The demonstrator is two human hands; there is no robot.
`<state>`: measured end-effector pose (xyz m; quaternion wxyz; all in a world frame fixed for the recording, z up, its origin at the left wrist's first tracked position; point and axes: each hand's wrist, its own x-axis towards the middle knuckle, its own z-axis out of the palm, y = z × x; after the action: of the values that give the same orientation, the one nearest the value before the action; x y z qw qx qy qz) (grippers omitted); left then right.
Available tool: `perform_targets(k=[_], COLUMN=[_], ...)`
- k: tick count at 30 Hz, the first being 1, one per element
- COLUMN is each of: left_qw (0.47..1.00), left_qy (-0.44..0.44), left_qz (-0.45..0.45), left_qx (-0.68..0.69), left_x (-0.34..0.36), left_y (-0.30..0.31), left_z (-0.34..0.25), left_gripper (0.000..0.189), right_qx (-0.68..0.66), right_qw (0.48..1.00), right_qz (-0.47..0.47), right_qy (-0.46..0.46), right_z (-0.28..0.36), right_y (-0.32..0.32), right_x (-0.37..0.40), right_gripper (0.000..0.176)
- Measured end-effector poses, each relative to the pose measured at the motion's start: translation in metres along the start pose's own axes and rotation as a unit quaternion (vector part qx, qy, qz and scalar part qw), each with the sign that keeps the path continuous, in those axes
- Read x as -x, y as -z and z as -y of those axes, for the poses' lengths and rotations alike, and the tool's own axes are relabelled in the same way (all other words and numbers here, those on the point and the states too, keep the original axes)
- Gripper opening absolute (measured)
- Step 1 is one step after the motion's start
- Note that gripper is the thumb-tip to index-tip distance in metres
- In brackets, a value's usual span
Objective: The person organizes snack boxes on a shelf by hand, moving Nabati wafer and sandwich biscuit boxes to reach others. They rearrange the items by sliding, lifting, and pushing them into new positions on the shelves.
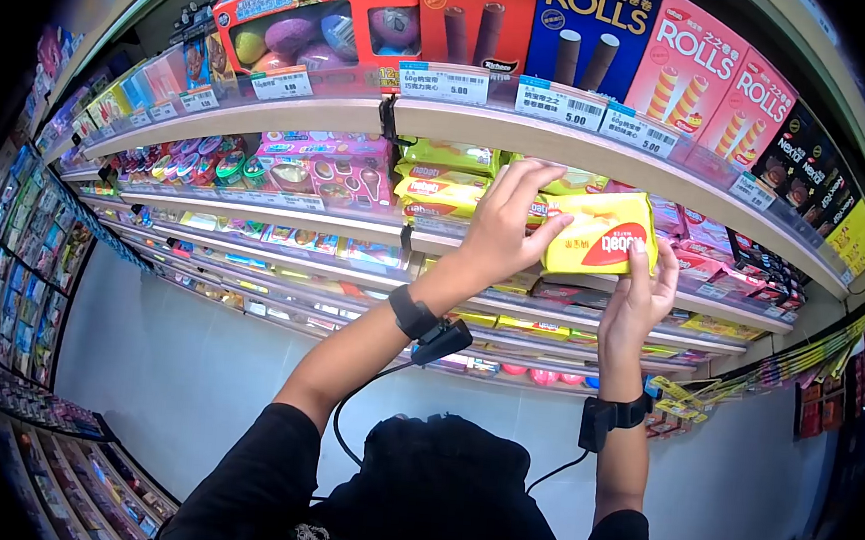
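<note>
A yellow Nabati packet [601, 234] with a red label is held up in front of the second shelf, its print upside down. My right hand [642, 290] grips the packet's lower right edge, thumb or fingertip on its front. My left hand [513, 220] is at the packet's left side, its thumb reaching the packet's edge and its other fingers stretched toward the shelf behind. Stacked yellow-green Nabati packets [445, 189] lie on that shelf, just left of and behind my left hand.
Above, a shelf edge [562, 139] with price tags carries ROLLS boxes [589, 35] and a box of coloured eggs [319, 31]. Pink boxes [324, 169] stand left on the second shelf. Yellow strips [787, 365] hang at the right. Black wristbands with cables are on both wrists.
</note>
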<state>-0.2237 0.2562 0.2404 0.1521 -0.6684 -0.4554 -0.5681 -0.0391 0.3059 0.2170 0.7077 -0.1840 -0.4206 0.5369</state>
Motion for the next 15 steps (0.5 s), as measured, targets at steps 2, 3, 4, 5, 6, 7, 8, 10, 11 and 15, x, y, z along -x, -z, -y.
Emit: perform_targets(k=[2, 3, 4, 5, 6, 7, 8, 10, 11, 15], left_qw=[0.994, 0.987, 0.974, 0.954, 0.929, 0.916, 0.9, 0.95, 0.961, 0.939], left_qy=[0.058, 0.072, 0.075, 0.107, 0.137, 0.139, 0.141, 0.088, 0.081, 0.193], left_qz=[0.051, 0.102, 0.16, 0.182, 0.203, 0.191, 0.181, 0.142, 0.139, 0.059], left_qx=[0.074, 0.103, 0.145, 0.211, 0.277, 0.323, 0.37, 0.262, 0.223, 0.28], left_x=[0.001, 0.0, -0.003, -0.002, -0.002, -0.004, -0.007, -0.012, -0.013, -0.003], left_y=[0.009, 0.013, 0.019, 0.019, 0.019, 0.019, 0.021, 0.027, 0.029, 0.035], left_z=[-0.011, -0.014, -0.018, -0.017, -0.015, -0.013, -0.012, -0.011, -0.007, 0.0], left_gripper=[0.066, 0.077, 0.086, 0.09, 0.094, 0.097, 0.099, 0.086, 0.075, 0.038], right_qx=[0.084, 0.103, 0.122, 0.14, 0.181, 0.222, 0.262, 0.411, 0.41, 0.471], right_qw=[0.995, 0.99, 0.983, 0.973, 0.952, 0.924, 0.892, 0.772, 0.764, 0.73], right_qz=[0.022, 0.052, 0.082, 0.111, 0.166, 0.217, 0.266, 0.384, 0.408, 0.362], right_qy=[0.046, 0.079, 0.112, 0.145, 0.184, 0.221, 0.257, 0.295, 0.285, 0.339], right_z=[0.005, 0.009, 0.016, 0.025, 0.032, 0.038, 0.048, 0.07, 0.072, 0.065], right_y=[0.009, 0.005, -0.002, -0.008, -0.013, -0.021, -0.029, -0.049, -0.057, -0.069], right_x=[0.011, 0.015, 0.021, 0.024, 0.019, 0.01, 0.002, -0.018, -0.025, -0.027], right_gripper=[0.036, 0.036, 0.036, 0.036, 0.036, 0.036, 0.036, 0.044, 0.048, 0.061])
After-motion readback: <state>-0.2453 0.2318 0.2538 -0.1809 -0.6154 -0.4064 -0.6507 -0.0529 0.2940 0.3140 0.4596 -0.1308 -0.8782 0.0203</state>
